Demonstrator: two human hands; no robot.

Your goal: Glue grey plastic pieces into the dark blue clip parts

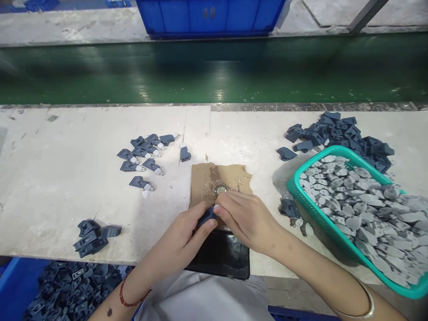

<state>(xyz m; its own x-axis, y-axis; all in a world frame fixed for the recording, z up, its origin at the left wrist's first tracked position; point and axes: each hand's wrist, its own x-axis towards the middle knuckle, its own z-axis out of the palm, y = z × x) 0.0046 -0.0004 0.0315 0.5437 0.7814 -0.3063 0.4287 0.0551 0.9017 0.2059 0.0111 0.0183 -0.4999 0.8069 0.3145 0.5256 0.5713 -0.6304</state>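
My left hand [187, 232] is closed round a dark blue plastic part [207, 216] at the middle front. My right hand [242, 216] meets it from the right, thumb and fingers pinched at the part's end; a bit of light grey shows there, too small to make out. Both hands are over a piece of brown cardboard [200, 178] with a small round metal item [221, 190] on it. Beneath them lies a black tray [224, 256]. To the left on the table are several blue parts with light grey tips [140, 151].
A teal basket [321, 223] of grey pieces stands at right, with piled blue parts [334, 131] behind it. Loose blue parts [93, 238] lie front left, above a blue bin [13, 285]. A green belt [217, 80] and a blue crate [214, 18] are beyond.
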